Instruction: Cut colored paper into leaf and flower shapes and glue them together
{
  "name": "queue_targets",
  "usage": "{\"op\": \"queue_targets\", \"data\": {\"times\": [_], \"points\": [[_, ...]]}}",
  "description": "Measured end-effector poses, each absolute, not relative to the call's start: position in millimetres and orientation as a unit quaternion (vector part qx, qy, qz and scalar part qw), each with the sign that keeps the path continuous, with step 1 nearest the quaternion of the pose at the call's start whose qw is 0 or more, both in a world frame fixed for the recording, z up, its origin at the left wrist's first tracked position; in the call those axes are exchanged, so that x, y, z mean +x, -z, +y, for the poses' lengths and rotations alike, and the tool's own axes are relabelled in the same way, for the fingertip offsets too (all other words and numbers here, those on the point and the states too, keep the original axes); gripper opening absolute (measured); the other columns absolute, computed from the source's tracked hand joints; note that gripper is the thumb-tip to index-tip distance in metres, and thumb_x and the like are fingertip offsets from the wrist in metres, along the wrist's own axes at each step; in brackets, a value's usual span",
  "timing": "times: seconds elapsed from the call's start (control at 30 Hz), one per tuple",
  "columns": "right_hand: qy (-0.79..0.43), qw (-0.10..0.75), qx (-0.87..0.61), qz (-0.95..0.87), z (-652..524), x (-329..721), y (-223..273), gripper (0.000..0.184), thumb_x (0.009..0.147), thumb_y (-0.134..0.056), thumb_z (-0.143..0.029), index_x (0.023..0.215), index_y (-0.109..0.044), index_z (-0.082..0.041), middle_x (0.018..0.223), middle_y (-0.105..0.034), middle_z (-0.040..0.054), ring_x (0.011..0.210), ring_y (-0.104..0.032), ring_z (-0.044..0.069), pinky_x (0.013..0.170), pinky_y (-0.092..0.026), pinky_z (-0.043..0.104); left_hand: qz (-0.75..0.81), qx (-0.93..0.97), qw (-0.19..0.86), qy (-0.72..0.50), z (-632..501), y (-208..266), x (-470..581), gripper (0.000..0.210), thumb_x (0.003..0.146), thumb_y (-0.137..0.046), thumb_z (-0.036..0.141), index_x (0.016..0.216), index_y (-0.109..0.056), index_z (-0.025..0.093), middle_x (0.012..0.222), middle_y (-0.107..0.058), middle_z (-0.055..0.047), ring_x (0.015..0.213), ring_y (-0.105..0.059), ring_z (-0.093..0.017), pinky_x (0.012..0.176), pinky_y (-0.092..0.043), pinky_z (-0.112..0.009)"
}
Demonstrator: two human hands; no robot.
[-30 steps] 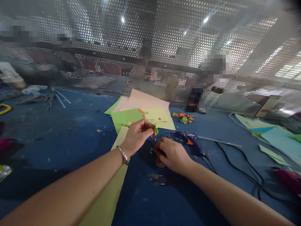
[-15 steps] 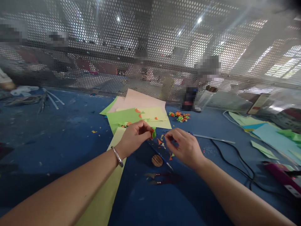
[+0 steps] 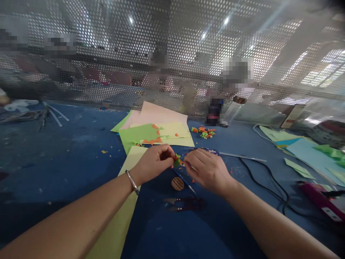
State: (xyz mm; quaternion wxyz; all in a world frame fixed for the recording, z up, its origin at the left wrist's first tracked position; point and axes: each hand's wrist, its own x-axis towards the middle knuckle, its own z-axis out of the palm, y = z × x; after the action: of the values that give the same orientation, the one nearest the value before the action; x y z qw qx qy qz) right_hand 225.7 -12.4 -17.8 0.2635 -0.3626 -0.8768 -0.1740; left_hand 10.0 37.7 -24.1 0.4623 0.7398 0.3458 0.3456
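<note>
A single camera, worn on the person's head, looks forward and down over the blue table [image 3: 88,154], so that the forearms [image 3: 72,212] run in from the lower corners toward the left hand [image 3: 155,162] and the right hand [image 3: 207,169] near the middle. The wide view sits close above the forearms and leaves the hands fairly small, taking in a broad stretch of tabletop and, facing it beyond, the perforated metal screen [image 3: 113,39] across the upper part.

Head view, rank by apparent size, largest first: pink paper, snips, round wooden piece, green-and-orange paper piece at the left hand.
1. Pink paper
2. Snips, by overall outline
3. Round wooden piece
4. Green-and-orange paper piece, visible part only; left hand may hide some
</note>
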Motion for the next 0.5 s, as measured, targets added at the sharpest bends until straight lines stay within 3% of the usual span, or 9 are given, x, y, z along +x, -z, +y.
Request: {"op": "queue_targets", "data": {"times": [0.5], "points": [[0.178, 0.262, -0.357, -0.879, -13.6, 223.4, 17.2, 0.014, 0.098, -0.052, -0.017, 0.088, -0.061, -0.019, 0.082, -0.069, 0.0068, 0.075, -0.062, 0.020, 0.065, -0.048, 0.033, 0.349, 0.754, 0.449, -0.328, 35.1, 27.3, 9.6, 0.009, 0.078, -0.057, 0.014, 0.083, -0.062, 0.019, 0.072, -0.067, 0.001, 0.068, -0.065, -0.014, 0.066, -0.051, -0.028]]}}
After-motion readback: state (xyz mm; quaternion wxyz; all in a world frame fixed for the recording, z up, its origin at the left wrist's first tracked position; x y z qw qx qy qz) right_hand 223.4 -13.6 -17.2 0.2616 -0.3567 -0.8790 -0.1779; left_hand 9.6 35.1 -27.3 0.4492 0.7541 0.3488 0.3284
